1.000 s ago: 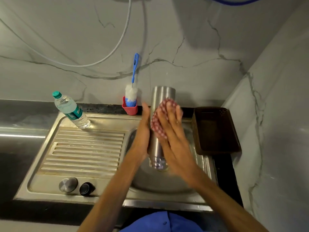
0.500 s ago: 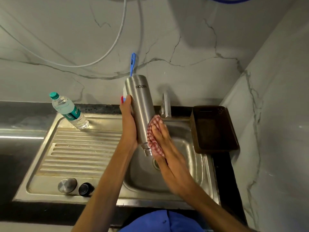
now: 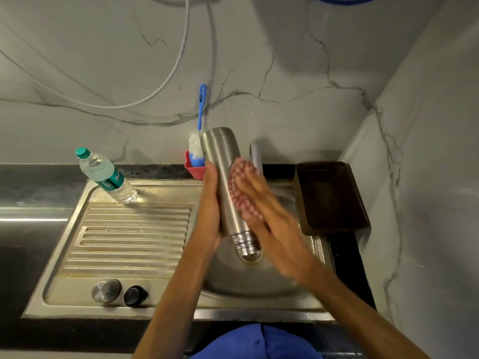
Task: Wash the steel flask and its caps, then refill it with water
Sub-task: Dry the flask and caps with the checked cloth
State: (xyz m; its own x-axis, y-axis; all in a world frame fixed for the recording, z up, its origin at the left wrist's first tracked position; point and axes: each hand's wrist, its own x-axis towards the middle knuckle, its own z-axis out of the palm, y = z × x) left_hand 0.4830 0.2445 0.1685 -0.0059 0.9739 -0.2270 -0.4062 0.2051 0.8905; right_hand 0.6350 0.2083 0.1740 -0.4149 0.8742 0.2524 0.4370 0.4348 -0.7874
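The steel flask is held upside down over the sink basin, its threaded mouth pointing down. My left hand grips its left side. My right hand presses a red-and-white checked scrub pad flat against the flask's right side and is blurred by motion. On the drainboard's front edge sit a steel cap and a black inner cap, side by side.
A plastic water bottle with a green cap stands at the drainboard's back left. A blue bottle brush stands in a red holder behind the flask. The tap is behind my right hand. A brown tray sits to the right.
My right hand has slid the scrub pad up the flask from near its mouth toward the middle. The flask has dropped a little lower over the basin and tilted more upright.
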